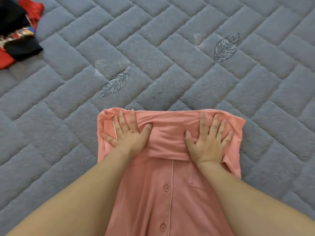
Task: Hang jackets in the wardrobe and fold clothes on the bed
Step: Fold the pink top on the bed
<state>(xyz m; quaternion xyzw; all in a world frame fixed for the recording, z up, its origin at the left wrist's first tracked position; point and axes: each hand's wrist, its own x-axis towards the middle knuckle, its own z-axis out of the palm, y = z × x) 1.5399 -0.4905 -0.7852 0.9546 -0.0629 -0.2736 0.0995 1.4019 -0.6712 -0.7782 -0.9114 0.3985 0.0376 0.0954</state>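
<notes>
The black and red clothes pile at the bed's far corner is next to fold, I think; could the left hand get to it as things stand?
Probably yes: bare grey quilt lies between the left hand and the clothes pile. But that hand is pressing flat on the pink shirt, and the pile looks a long stretch away.

- pink shirt (pixel 163 193) runs off the bottom edge; its near end is unseen;
- pile of red and black clothes (pixel 17 31) cut by the left edge
</notes>
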